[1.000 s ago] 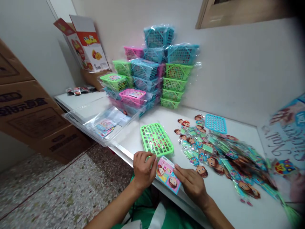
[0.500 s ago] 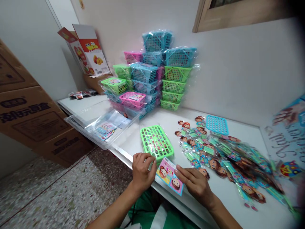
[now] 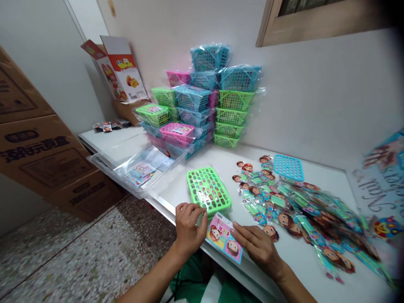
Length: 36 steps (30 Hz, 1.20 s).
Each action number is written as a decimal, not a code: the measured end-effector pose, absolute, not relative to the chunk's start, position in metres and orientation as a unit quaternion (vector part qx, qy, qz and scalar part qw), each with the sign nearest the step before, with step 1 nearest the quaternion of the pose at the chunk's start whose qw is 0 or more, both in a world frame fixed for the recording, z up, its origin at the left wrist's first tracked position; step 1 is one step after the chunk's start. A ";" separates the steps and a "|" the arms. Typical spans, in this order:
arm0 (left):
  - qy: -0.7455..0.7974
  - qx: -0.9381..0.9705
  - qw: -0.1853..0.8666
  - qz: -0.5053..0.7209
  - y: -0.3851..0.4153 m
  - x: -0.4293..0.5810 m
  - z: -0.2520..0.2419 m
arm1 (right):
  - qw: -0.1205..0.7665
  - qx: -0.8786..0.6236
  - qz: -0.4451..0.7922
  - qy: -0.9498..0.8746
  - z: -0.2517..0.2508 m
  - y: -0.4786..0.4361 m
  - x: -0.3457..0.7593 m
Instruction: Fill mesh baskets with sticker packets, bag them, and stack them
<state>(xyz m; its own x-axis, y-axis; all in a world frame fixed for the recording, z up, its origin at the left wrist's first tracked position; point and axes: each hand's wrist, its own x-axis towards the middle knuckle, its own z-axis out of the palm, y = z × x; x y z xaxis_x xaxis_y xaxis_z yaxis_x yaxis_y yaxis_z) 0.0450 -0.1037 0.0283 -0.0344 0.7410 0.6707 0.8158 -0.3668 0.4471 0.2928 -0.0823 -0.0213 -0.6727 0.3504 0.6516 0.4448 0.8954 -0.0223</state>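
Observation:
A printed card [image 3: 224,240] with cartoon faces, pink, yellow and blue, lies tilted at the table's front edge. My right hand [image 3: 260,248] grips its right side, fingers on top and the thumb hidden. Beside the card's left corner is my left hand [image 3: 190,229], its fingers curled in towards the thumb; whatever may be between them is hidden. Just beyond both hands a green basket [image 3: 208,189] with a perforated lid sits on the white table, small items showing through the holes.
Several wrapped cartoon-figure packs [image 3: 293,214] are spread on the right, near a blue perforated lid [image 3: 288,167]. A clear tray [image 3: 142,193] holding cards stands left. Behind it rise stacked wrapped baskets [image 3: 193,99]. An open carton [image 3: 121,75] and brown boxes [image 3: 38,147] are further left.
The card has turned slightly and lies a little flatter, with my right hand still on its side. My left hand has hardly moved. The whole view has shifted slightly.

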 end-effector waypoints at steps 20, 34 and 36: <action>-0.547 -0.704 0.102 -0.441 -0.112 0.051 0.022 | 0.353 -0.365 -0.175 -0.844 -0.025 -0.072 0.252; -0.522 -0.726 0.126 -0.429 -0.111 0.051 0.010 | 0.467 -0.385 -0.029 -0.796 -0.018 -0.074 0.214; -0.514 -0.730 0.132 -0.430 -0.110 0.051 0.009 | 0.488 -0.429 -0.044 -0.759 -0.013 -0.066 0.207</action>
<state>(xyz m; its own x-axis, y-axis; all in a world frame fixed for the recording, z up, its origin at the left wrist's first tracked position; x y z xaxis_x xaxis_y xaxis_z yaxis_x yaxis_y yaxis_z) 0.0512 -0.1104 0.0091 0.1013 0.6376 0.7637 0.8645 -0.4363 0.2496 0.2068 -0.0659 -0.0133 -0.1564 0.6076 0.7787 0.6943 0.6284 -0.3508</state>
